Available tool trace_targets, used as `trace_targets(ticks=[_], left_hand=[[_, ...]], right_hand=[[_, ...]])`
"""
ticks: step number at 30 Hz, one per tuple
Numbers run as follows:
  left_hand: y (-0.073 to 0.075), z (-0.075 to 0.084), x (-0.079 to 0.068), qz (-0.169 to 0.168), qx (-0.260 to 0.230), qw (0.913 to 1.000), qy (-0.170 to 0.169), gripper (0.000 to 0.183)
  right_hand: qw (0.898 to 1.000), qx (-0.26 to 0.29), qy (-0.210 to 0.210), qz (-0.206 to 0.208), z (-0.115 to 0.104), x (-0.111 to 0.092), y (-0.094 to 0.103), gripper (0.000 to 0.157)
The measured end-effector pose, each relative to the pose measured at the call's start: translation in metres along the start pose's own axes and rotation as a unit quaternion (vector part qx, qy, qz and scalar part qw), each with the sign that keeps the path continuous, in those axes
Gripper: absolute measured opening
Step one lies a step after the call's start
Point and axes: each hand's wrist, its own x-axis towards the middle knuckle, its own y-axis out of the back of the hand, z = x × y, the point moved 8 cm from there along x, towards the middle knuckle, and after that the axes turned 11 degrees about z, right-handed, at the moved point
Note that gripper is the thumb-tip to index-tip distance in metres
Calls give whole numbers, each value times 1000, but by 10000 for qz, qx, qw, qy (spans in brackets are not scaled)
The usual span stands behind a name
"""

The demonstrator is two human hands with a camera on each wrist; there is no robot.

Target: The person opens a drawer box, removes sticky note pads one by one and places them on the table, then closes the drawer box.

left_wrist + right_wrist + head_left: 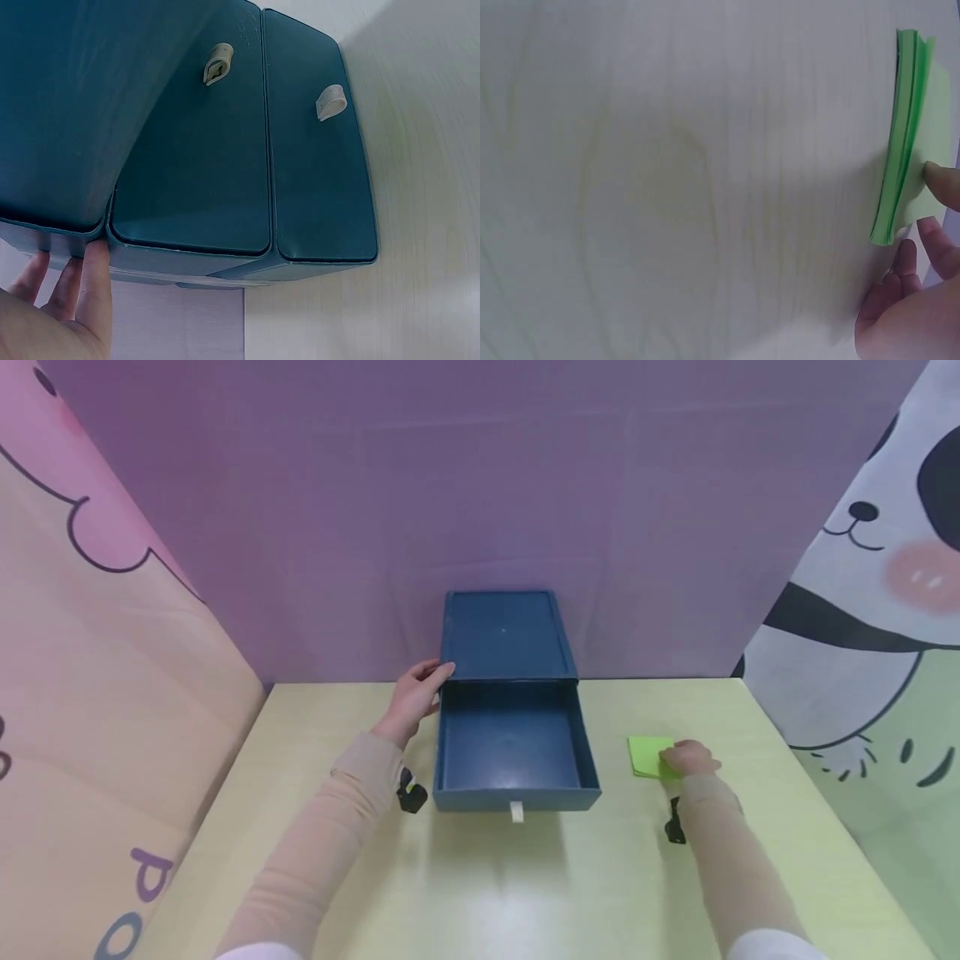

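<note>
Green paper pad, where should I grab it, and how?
Probably pinch the green paper pad by its right edge, coming from the right. It's a flat stack, so a thumb on its face and fingers at the edge should suit it. Its sheets fan a little, so squeeze them together. The right hand is at that side.

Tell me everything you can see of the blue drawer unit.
The dark blue, plastic-looking drawer unit stands upright on the table before a purple backdrop. Its top drawer is pulled out, empty; the two lower drawers are shut. Every drawer bears a pale pull tab. The left hand touches the unit's left side.
</note>
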Motion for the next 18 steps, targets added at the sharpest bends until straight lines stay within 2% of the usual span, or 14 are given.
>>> trace_targets(ticks=[6,10,18], left_hand=[[-1,0,1,26,-43,10000,-13,59],[-1,-2,2,56,-36,10000,-34,59],[-1,2,1,77,-22,9999,-99,58]], right_hand=[[9989,-51,241,387,-1,2,3,51],[9954,-127,597,740,-7,5,6,50],[9915,684,656,897,-19,-3,15,51]])
